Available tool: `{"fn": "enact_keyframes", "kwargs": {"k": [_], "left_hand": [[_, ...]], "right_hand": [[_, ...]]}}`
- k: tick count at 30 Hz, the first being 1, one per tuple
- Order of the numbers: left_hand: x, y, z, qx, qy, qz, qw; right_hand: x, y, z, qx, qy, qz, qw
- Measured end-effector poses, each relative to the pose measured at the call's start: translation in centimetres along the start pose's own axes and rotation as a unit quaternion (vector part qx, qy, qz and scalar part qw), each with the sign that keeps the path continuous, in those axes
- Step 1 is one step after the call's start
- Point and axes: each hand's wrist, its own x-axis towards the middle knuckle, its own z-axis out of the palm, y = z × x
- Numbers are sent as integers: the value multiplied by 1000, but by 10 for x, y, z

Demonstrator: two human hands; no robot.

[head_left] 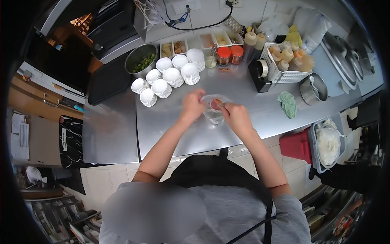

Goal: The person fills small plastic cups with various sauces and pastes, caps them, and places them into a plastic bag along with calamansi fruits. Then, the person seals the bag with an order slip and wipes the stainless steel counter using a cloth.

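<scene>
A small clear plastic bag (215,117) is held over the steel counter, between my two hands. My left hand (193,107) is closed on the left side of its mouth, the fingers blurred a little. On the other side, my right hand (237,117) pinches at the bag's upper right edge. A round reddish thing (215,104) shows at the bag's mouth, beside my right fingertips; I cannot tell what it is or whether it is inside. Stacks of small white dishes (172,76) stand beyond my left hand.
A steel pot of green fruit (143,60) stands at the back left. Farther back are food trays (179,46) and red-lidded jars (223,55). To the right are a tape dispenser (260,75), a white basket of bottles (289,76), a green cloth (287,104) and a metal pot (314,89).
</scene>
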Motion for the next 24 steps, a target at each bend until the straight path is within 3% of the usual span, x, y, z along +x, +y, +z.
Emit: {"fn": "enact_keyframes", "kwargs": {"k": [2, 3, 5, 6, 8, 9, 11, 15, 17, 24], "left_hand": [[-4, 2, -5, -12, 8, -7, 1000], [-8, 8, -8, -30, 19, -7, 999], [-19, 18, -2, -50, 40, -4, 998], [-23, 23, 1, -73, 56, 6, 996], [-28, 28, 2, -67, 70, 14, 995], [-31, 28, 1, -63, 80, 25, 994], [-33, 20, -3, -57, 83, 29, 995], [-30, 20, -20, -49, 89, 38, 994], [-33, 19, -21, -72, 84, 47, 993], [-38, 1, -25, -94, 34, 32, 994]], "right_hand": [[2, 5, 0, -91, -145, 26, 985], [3, 8, 6, -86, -151, 22, 985], [9, 14, 25, -174, -262, 53, 948], [13, 14, 28, -172, -264, 48, 948], [20, 12, 35, -121, -244, -75, 959], [27, 11, 40, -119, -244, -76, 959], [38, 6, 48, -176, -376, -57, 908], [44, -8, 43, -134, -357, -2, 925], [45, 5, 68, -215, -380, 66, 897], [28, 0, 79, -259, -344, 25, 902]]}}
